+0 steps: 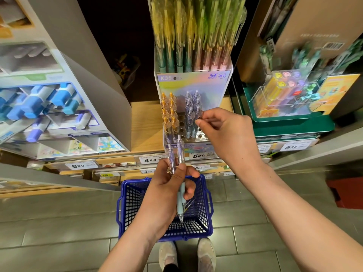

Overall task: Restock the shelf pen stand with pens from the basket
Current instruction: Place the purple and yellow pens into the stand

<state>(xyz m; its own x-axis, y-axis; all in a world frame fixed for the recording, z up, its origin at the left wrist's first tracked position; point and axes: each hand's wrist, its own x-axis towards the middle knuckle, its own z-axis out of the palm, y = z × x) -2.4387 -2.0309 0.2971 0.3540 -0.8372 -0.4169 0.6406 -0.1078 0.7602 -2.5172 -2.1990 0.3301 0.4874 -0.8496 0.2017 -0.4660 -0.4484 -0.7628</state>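
Head view — right grip pinches lilac pen near its top, at the pen stand. Left grip curls round spare pens above blue basket. Advised — centre tip over a vacant hole, lower upright, release once seated.

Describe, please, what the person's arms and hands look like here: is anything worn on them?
Both are bare. The left hand and right hand wear no gloves, and no rings show on the visible fingers. The left forearm and right forearm carry no sleeve, watch or bracelet as far as the frame's edge.
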